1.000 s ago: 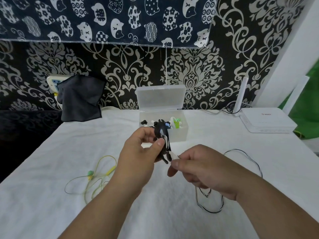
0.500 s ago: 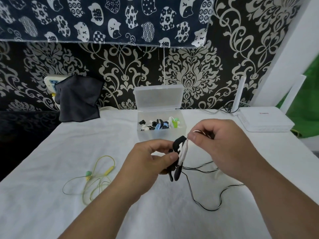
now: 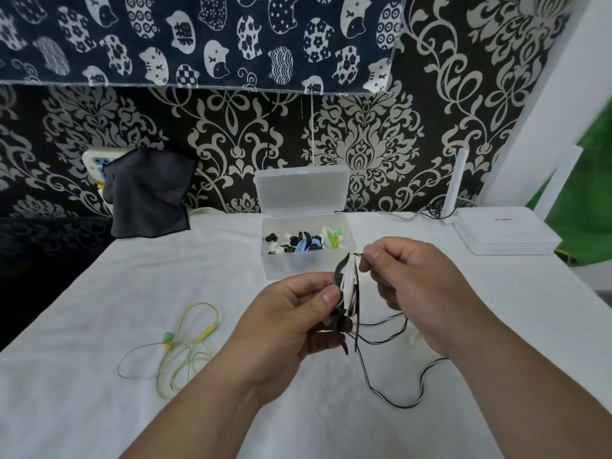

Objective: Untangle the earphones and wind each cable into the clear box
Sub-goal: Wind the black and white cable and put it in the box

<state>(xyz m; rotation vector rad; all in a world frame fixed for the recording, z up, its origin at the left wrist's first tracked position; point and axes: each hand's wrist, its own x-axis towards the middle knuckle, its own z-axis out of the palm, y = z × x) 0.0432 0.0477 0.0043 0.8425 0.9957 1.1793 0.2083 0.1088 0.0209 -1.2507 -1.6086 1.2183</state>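
Observation:
My left hand (image 3: 291, 313) pinches a black-and-white earphone winder (image 3: 347, 286) upright above the white table, thumb on its side. My right hand (image 3: 407, 279) pinches the black-and-white cable (image 3: 390, 339) near the winder's top. The rest of that cable hangs down and loops loose on the cloth at the lower right. Behind the hands stands the clear box (image 3: 308, 270), lid up, holding several wound earphones in black, white, blue and green. A yellow-green earphone set (image 3: 178, 346) lies tangled on the table to the left.
A dark cloth (image 3: 149, 190) hangs over a wall socket at the back left. A white router (image 3: 506, 233) with its aerial stands at the back right. The white table cloth (image 3: 165, 260) runs to a dark drop on the left.
My right hand has swung from below the winder up to its top, drawing the cable around it, and the loose loop on the table has shortened. My left hand sank slightly toward me.

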